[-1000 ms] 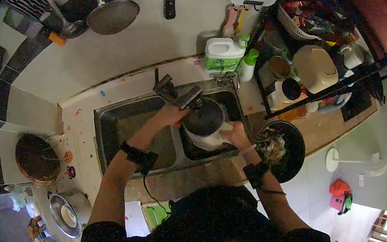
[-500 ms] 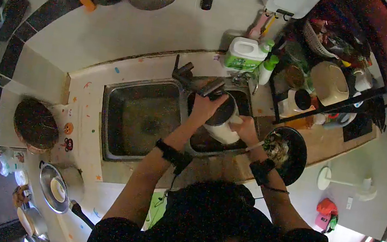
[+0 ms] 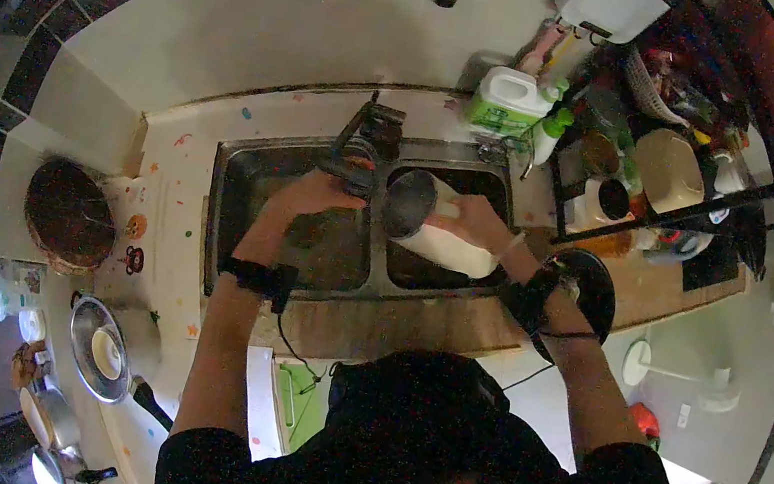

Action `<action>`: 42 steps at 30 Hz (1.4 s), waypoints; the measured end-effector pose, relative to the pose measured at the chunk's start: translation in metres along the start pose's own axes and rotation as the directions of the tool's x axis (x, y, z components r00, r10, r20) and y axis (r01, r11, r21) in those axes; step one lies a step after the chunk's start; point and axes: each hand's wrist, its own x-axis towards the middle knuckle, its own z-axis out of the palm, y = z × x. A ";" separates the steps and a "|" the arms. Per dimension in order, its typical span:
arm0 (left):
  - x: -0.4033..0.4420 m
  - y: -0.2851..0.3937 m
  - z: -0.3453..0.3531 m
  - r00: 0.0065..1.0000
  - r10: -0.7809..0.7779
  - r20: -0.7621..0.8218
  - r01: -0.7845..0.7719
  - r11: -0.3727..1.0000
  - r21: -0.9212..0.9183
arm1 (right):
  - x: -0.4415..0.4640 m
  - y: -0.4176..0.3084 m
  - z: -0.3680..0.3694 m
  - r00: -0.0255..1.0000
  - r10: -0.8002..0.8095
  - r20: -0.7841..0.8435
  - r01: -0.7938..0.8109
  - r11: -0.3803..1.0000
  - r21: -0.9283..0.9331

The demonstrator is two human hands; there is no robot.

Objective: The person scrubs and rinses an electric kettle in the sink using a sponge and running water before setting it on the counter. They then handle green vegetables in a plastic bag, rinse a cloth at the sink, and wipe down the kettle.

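Head view shows your right hand (image 3: 473, 223) closed around the handle of a white jug (image 3: 455, 250), held tilted over the right sink basin (image 3: 416, 273), its dark mouth toward the divider. Your left hand (image 3: 316, 194) is at the faucet (image 3: 351, 171) over the left sink basin (image 3: 329, 253); you can't tell whether its fingers grip the spout. Expect the jug to be stiff, probably slippery if wet, and heavier with any water inside, which isn't discernible; the handle is the sound hold, with a palm under the base for support. Compared with half a second ago, your left hand has left the jug's rim, the spout has swung leftward, and the jug leans further over.
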 end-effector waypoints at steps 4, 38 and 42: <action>-0.006 -0.034 -0.014 0.997 0.078 0.002 -0.077 0.979 -0.189 | 0.037 -0.013 0.016 0.977 -0.016 0.211 0.088 0.939 -0.333; 0.000 -0.031 0.079 0.798 0.227 -0.558 -0.384 0.905 -0.181 | 0.081 -0.077 0.012 0.715 0.540 0.445 -0.362 0.829 -0.426; 0.038 -0.067 0.117 0.880 0.187 -0.437 0.060 0.868 0.493 | 0.037 -0.029 -0.007 0.755 0.532 0.383 -0.513 0.843 -0.160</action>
